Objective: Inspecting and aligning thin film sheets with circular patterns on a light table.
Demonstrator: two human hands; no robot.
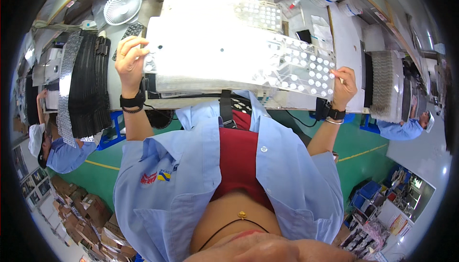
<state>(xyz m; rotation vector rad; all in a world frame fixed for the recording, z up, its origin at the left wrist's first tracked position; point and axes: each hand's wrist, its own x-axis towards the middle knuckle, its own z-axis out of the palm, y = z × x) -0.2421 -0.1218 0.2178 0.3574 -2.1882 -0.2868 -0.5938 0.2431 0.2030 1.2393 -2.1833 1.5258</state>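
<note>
A long transparent plastic sheet with rows of round white spots (313, 66) stretches across a brightly glowing light panel (201, 16). My left hand (129, 63) grips the sheet's left end between thumb and fingers. At the opposite end, my right hand (344, 86) pinches the right edge, which sits a little nearer to me than the left. Glare washes out the sheet's middle, though two small dark dots show there. Another spotted sheet (260, 14) lies at the panel's far right. Whether the held sheet touches the panel, I cannot tell.
Black strips (88, 85) hang in a thick stack at left, and pale sheets (386, 85) are stacked at right. A white fan (123, 6) stands at the far left. A red-and-white marker (297, 0) lies far right. Co-workers in blue sit on both sides.
</note>
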